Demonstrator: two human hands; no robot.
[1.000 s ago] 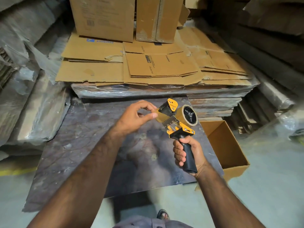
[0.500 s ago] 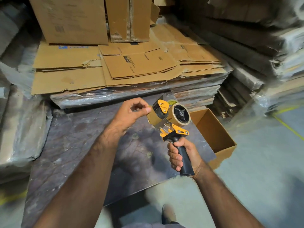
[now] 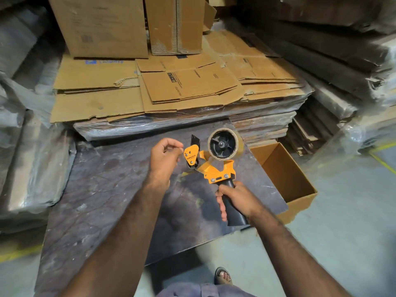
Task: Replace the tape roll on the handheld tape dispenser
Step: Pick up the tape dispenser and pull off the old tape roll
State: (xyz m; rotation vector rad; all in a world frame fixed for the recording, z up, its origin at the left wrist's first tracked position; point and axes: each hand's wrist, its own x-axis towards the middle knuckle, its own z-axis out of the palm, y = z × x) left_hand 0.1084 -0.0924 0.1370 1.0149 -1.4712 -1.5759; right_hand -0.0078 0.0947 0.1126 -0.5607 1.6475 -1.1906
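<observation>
Two hands are on the job, and the dispenser has swung round between them. A second ago the tape dispenser (image 3: 211, 161) sat angled with its front guard turned toward the left hand, whose thumb and forefinger were pinched right at the tape end by the serrated blade. Now the right hand (image 3: 236, 199) has rotated the tool so its flat orange side faces up and the tape roll (image 3: 225, 143) shows its black hub squarely. That hand grips the black handle, fingers wrapped fully round it, above the dark bench (image 3: 102, 189).

The left hand (image 3: 164, 156) has come off the tape: its fingers are loosely curled, thumb meeting forefinger, just beside the orange guard plate (image 3: 191, 154) but apart from it. Whether a scrap of tape sits between those fingertips I cannot tell.

A full-looking roll is seated on the hub, and a band of tape appears to run from it down toward the roller at the front. My judgement is that loading is done and the threading is finished or nearly so; what is left is likely a check that the tape end lies over the blade.

An open cardboard box (image 3: 285, 179) stands just beyond the bench's right edge, with flattened cartons (image 3: 188, 86) stacked behind.
</observation>
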